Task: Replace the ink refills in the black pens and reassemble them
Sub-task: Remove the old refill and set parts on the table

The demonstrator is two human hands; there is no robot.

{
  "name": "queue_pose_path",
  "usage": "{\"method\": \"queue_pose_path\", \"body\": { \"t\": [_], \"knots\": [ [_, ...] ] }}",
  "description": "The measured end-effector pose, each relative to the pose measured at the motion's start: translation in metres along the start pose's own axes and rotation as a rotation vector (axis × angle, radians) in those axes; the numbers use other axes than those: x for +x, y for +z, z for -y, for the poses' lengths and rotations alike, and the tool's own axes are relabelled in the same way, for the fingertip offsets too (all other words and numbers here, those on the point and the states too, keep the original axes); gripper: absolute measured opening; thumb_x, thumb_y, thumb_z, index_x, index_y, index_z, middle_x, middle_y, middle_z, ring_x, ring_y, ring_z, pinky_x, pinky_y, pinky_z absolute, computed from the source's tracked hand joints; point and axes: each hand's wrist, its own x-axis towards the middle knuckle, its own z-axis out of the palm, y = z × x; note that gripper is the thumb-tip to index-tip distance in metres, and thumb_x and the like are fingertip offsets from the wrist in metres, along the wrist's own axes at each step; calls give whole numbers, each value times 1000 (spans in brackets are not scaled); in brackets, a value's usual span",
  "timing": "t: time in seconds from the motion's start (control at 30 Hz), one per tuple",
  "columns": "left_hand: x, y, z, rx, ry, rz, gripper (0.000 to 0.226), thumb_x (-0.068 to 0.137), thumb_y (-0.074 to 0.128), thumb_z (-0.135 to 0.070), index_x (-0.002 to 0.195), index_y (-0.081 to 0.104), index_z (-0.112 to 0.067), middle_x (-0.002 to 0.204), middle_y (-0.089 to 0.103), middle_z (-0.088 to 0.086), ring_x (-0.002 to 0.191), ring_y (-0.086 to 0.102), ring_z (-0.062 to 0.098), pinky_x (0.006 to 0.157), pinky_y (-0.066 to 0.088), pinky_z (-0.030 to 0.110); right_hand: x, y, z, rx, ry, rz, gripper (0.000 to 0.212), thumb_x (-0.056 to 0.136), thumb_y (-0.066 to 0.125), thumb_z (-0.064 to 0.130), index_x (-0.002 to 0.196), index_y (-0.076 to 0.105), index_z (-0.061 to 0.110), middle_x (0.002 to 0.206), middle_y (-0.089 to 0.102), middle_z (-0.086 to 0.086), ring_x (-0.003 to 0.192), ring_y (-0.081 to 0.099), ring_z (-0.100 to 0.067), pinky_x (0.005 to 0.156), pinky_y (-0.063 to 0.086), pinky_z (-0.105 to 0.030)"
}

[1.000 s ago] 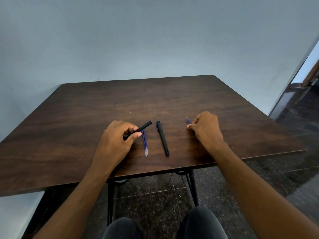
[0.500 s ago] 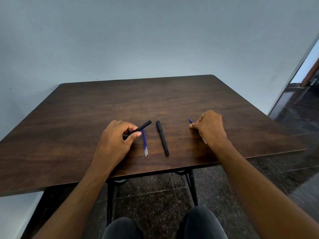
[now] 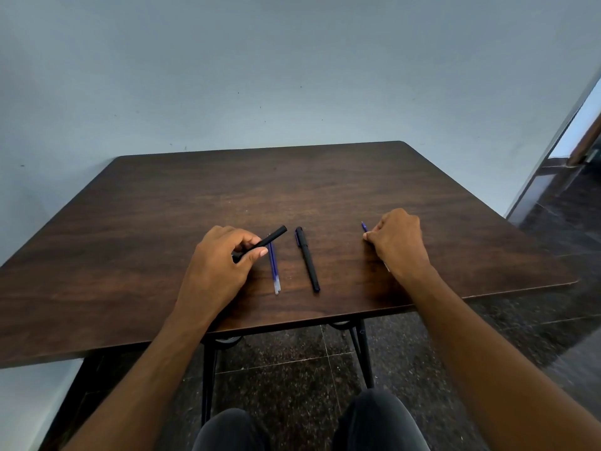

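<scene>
- The person's left hand [image 3: 214, 268] has its grip wrapped around a black pen barrel [image 3: 265, 242], the open end pointing up and away to the right.
- The right hand [image 3: 398, 242] is clenched on a thin blue refill [image 3: 364, 226]; only the tip pokes out past the fingers, and a pale sliver shows near the wrist, probably its tail end, though I can't be sure from here.
- Two more blue refills [image 3: 274, 270] lie side by side on the counter [image 3: 130, 239], just beside the left hand and partly under the raised barrel.
- A second black pen [image 3: 308, 258], whole as far as I can see, rests between the two hands, touching nothing.
- To do this step well, I'd bring the two hands together over the counter, line the refill up with the barrel's bore, and slide it in straight, without forcing or bending so slim a tube.
- The counter is dark wood-grain, smooth, on thin black legs, pushed against a plain pale wall [image 3: 292, 76].
- The floor [image 3: 292, 369] is dark speckled stone, and a doorway [image 3: 582, 125] opens at the right.
</scene>
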Motion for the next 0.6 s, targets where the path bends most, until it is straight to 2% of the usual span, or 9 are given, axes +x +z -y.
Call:
{"method": "queue_pose_path", "body": {
  "t": [0.17, 0.3, 0.43, 0.53, 0.57, 0.6],
  "knots": [
    [0, -1, -1, -9, -1, 1, 11, 85, 76, -34, 94, 70, -29, 86, 57, -20, 83, 47, -5, 66, 33, 11, 2, -2, 0, 22, -6, 2, 26, 77, 83, 27, 80, 74, 3, 79, 71, -14, 74, 68, -27, 62, 53, -30],
    [-1, -1, -1, -12, -3, -8, 11, 85, 76, -33, 94, 70, -29, 86, 57, -20, 83, 48, -3, 67, 34, 10, -3, -6, -1, 92, -16, -5, 31, 79, 82, 27, 71, 72, -1, 69, 70, -14, 66, 68, -26, 56, 49, -29],
    [-2, -2, 1, -27, -21, -20, 10, 86, 76, -33, 92, 69, -31, 88, 60, -18, 87, 49, -8, 73, 35, 3, -12, -12, 0, 124, -64, -34, 37, 80, 83, 27, 65, 72, -5, 65, 72, -15, 64, 69, -27, 62, 57, -38],
    [-2, -3, 1, -52, -53, -60, 10, 85, 78, -29, 91, 70, -29, 88, 62, -16, 83, 52, -3, 73, 36, 2, -17, -15, 0, 153, -88, -60, 41, 81, 82, 27, 63, 70, -9, 63, 71, -19, 63, 69, -31, 62, 57, -41],
    [-1, -3, 1, -61, -77, -81, 10, 85, 78, -28, 93, 72, -26, 88, 63, -15, 82, 52, -1, 71, 37, 4, -19, -16, 1, 161, -98, -70, 42, 81, 82, 27, 63, 70, -9, 62, 71, -18, 62, 68, -30, 60, 56, -39],
    [-1, -4, 2, -70, -111, -99, 11, 85, 78, -28, 95, 73, -24, 89, 64, -13, 82, 53, 0, 70, 38, 7, -20, -16, 3, 167, -108, -83, 40, 83, 81, 26, 63, 70, -8, 61, 70, -17, 59, 68, -27, 54, 55, -30]
  ]
}}
